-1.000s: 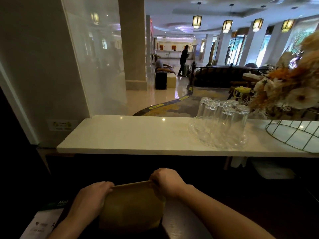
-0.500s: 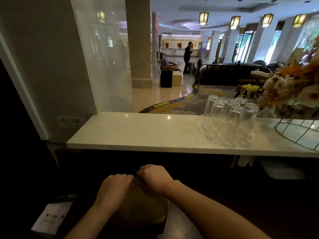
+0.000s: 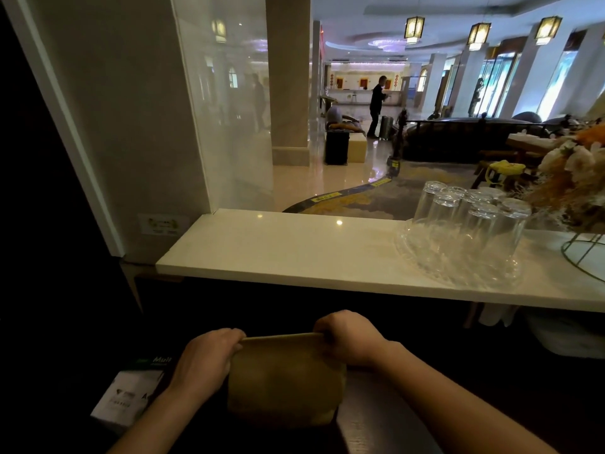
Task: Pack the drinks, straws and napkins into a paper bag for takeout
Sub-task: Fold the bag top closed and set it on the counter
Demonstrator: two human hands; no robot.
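Below the white counter [image 3: 294, 253], on the dark work surface nearest me, my left hand [image 3: 204, 358] and right hand [image 3: 348, 339] are both closed tight on opposite ends of the brown paper bag's [image 3: 284, 378] flattened top edge, the bag standing upright between them.

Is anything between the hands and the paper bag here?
Nothing visible. The left hand and right hand each already grip one end of the paper bag along its folded top edge.

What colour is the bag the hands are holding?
The folded paper bag is plain brown, seen best in the head view, with no pattern showing.
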